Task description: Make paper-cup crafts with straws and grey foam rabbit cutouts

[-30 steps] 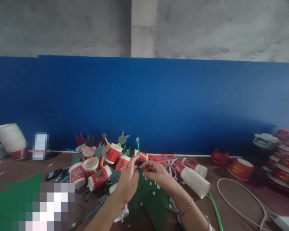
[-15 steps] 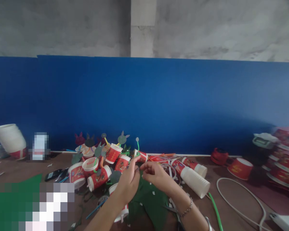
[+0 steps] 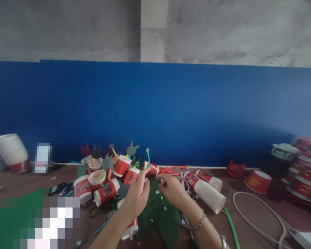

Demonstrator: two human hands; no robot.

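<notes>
My left hand (image 3: 138,195) is raised over the table, its index finger stretched out and its thumb apart, with nothing visible in it. Facing it, my right hand (image 3: 172,190) has its fingers curled together; whatever they might pinch is too small to make out. Under both hands lies a dark green sheet (image 3: 168,216) sprinkled with small white scraps (image 3: 165,208). Scissors (image 3: 186,224) rest by my right wrist, partly hidden. A red and white paper cup (image 3: 131,230) lies beneath my left forearm. Another red cup (image 3: 153,168) lies just beyond my left fingertips.
Left of my hands, red paper cups (image 3: 106,192) with straws and cut-out animal heads (image 3: 131,149) are heaped. A stack of cups (image 3: 209,196) lies to the right, near a white cable (image 3: 268,204) and a red tub (image 3: 258,181). A blue panel (image 3: 155,110) stands behind.
My right hand has drawn slightly away to the right, widening the gap between the hands. My left hand has barely shifted.
</notes>
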